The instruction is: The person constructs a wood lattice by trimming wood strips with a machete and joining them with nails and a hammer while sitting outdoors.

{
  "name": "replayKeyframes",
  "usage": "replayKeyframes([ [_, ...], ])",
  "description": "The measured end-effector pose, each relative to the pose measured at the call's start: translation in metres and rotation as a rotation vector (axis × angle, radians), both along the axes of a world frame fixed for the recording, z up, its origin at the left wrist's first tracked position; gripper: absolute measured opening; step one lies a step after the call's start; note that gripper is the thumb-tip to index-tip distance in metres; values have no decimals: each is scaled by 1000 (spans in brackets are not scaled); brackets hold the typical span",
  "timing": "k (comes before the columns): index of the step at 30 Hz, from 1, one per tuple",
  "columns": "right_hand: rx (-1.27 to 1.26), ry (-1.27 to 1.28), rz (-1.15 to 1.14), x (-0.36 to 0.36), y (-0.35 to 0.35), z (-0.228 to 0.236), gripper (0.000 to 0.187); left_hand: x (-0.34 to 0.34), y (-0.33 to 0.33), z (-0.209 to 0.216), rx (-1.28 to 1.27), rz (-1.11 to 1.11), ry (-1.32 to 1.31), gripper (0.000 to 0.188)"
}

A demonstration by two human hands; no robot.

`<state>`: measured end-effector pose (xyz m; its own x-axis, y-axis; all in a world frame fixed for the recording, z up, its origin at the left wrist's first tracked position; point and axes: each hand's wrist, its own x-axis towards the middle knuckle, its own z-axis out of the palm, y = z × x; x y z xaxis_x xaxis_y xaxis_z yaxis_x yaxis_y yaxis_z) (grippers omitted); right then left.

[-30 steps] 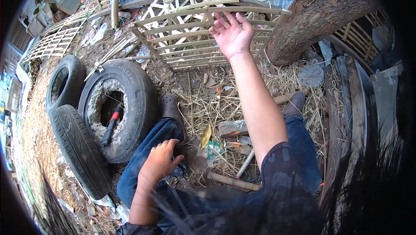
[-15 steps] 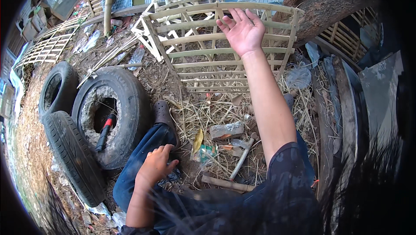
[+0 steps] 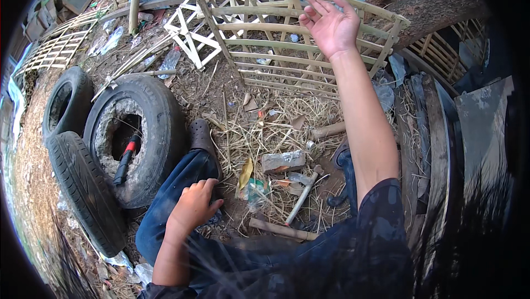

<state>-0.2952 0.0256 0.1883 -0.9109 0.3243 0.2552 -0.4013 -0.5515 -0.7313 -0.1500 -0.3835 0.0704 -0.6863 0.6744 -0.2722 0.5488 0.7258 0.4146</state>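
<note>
My right hand (image 3: 337, 30) is raised at the top of a slatted bamboo panel (image 3: 287, 27), palm toward me and fingers spread. Its fingertips overlap the panel's upper rail; whether they press on it I cannot tell. The panel stands tilted, a lattice of pale split-bamboo strips between two side posts. On my left thigh, over blue jeans, lies my left hand (image 3: 193, 204), fingers loosely stretched and holding nothing. Between my feet are a grey brick-like block (image 3: 283, 161), a hammer-like tool (image 3: 302, 198) with a pale handle, and a short bamboo piece (image 3: 283, 229).
Several old tyres stand at the left; the middle tyre (image 3: 160, 128) has a tool (image 3: 127, 161) with a red band in its opening. A white lattice frame (image 3: 186, 34) is behind the panel. A tree trunk (image 3: 436, 4) and wooden planks (image 3: 433, 150) flank the right. Straw litters the ground.
My right hand has moved to the right, and the bamboo panel has shifted right and tilted with it, uncovering more of the white lattice frame. My left hand stays on my thigh.
</note>
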Motion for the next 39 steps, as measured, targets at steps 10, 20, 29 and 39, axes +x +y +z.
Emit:
replayKeyframes([
  [10, 85, -73, -30, -51, -16, 4, 79, -4, -8, -8, 15, 18, 33, 49],
  [20, 50, 48, 146, -47, -33, 15, 71, -8, -14, -16, 18, 26, -8, 45],
  [29, -65, -267, 243, 128, 10, -132, 73, 11, -9, -13, -60, -107, -93, 47],
  [39, -170, -726, 160, 250, 20, -246, 62, 12, 0, -27, -268, -133, -265, 51],
])
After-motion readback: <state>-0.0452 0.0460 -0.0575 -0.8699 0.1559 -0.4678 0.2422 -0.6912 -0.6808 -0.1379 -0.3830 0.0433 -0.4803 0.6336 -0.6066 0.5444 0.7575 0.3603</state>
